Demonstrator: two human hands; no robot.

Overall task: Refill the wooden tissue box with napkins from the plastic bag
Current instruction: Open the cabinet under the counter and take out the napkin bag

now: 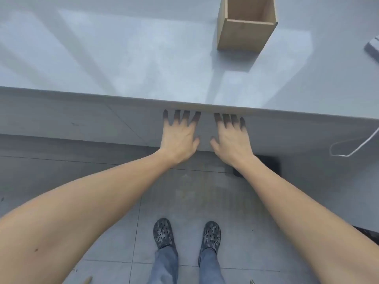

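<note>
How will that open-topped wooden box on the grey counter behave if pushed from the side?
The open-topped wooden box looks rigid, with thin flat panels. It appears empty, so it is probably light. Standing tall on the smooth grey counter, it may slide or tip if pushed high.

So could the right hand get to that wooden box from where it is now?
Probably yes. The right hand is open below the counter edge, and the box stands farther back with bare countertop between; it would only need lifting over the edge.
</note>
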